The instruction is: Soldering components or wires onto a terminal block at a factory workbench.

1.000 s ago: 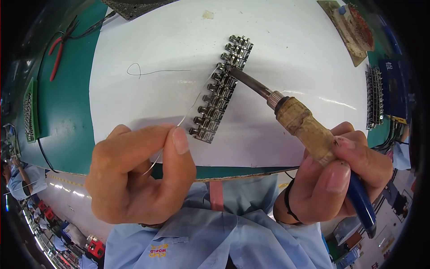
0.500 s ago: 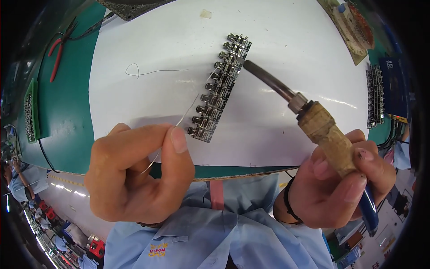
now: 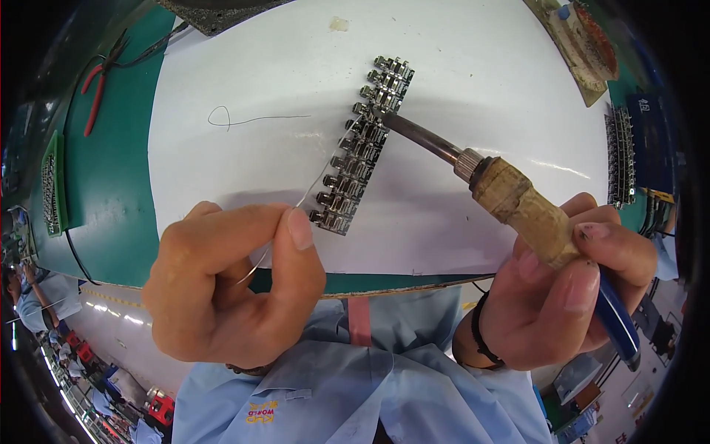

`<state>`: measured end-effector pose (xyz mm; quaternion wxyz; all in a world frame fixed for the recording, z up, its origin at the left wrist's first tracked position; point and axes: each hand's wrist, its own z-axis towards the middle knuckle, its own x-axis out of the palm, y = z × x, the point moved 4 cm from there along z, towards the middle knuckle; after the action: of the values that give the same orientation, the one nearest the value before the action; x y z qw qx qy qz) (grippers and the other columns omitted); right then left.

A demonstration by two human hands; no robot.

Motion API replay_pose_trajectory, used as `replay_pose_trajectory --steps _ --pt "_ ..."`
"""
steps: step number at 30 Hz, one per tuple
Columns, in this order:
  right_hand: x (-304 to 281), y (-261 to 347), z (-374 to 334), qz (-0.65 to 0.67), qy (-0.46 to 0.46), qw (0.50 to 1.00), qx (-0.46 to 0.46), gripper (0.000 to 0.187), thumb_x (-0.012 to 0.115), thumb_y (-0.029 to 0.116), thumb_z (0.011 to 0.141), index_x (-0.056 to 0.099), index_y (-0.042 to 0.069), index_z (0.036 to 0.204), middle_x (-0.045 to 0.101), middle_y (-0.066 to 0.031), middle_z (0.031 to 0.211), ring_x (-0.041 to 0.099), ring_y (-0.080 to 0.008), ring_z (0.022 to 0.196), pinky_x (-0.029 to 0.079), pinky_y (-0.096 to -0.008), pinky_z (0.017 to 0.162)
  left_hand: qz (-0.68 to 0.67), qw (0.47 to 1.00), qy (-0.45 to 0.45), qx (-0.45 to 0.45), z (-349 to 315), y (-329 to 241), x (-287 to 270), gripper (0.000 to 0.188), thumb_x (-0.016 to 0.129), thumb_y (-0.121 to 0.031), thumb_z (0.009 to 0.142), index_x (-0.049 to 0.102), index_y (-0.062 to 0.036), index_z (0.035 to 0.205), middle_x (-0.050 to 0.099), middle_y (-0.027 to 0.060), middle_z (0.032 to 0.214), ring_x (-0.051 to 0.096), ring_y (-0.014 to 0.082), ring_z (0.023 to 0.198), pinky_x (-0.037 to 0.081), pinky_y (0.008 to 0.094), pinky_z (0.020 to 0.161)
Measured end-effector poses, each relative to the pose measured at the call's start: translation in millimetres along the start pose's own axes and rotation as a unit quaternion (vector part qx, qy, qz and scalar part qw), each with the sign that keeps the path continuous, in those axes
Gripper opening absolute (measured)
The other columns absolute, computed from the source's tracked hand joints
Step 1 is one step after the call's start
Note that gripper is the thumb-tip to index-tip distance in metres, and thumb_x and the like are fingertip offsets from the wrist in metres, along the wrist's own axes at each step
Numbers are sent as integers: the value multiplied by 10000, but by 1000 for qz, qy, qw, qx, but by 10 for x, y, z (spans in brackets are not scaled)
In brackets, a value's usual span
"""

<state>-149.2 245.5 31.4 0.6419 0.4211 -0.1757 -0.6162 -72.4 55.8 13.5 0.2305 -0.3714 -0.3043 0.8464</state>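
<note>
A strip of several small metal connectors [image 3: 353,177] lies slantwise on the white sheet, its far end to the right. My left hand [image 3: 237,281] pinches a length of solder wire [image 3: 314,183] between thumb and forefinger. The wire's far end reaches up to the strip's left side, near its middle. In my right hand [image 3: 573,296] is a soldering iron [image 3: 510,194], held pen-like by its tape-wrapped grip with the blue handle end below. The iron's dark tip meets the strip a little above the middle, close to the wire's end.
A loose looped wire [image 3: 255,118] lies left of the strip. Red-handled pliers [image 3: 95,96] and a green board with parts [image 3: 52,185] rest on the green mat at left. At far right are a worn sponge holder [image 3: 584,48] and more connector strips [image 3: 620,159].
The iron has moved left and slightly down along the strip, its tip now on the connectors. The solder wire in my left hand has shifted slightly right.
</note>
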Motion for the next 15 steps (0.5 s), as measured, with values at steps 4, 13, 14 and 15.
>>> replay_pose_trajectory --steps 4,13,14,15 --pt "0 -55 31 2 -14 1000 -3 222 483 182 859 491 -17 958 452 -62 648 378 -101 525 308 -271 566 -8 1000 -4 -14 -16 -13 5 131 691 30 767 562 25 792 494 -10 588 243 6 491 160 193 484" --pt "-65 -126 105 7 -9 1000 4 213 485 189 851 503 -11 922 457 -62 679 383 -104 531 308 -289 589 -11 1000 -15 -21 -19 -2 17 134 700 27 756 567 20 770 480 -19 573 238 11 491 168 205 491" --pt "-52 -123 110 8 4 1000 12 207 486 189 850 509 -9 907 466 -62 696 389 -105 529 312 -297 596 -12 1000 -19 -21 -20 1 20 135 701 27 755 567 20 768 479 -20 573 237 11 492 168 205 491" --pt "-44 -125 115 8 4 1000 12 207 486 189 850 509 -9 907 466 -62 696 389 -105 529 312 -297 596 -12 1000 -18 -21 -19 4 21 135 701 27 755 567 20 768 479 -20 573 237 11 492 168 205 491"
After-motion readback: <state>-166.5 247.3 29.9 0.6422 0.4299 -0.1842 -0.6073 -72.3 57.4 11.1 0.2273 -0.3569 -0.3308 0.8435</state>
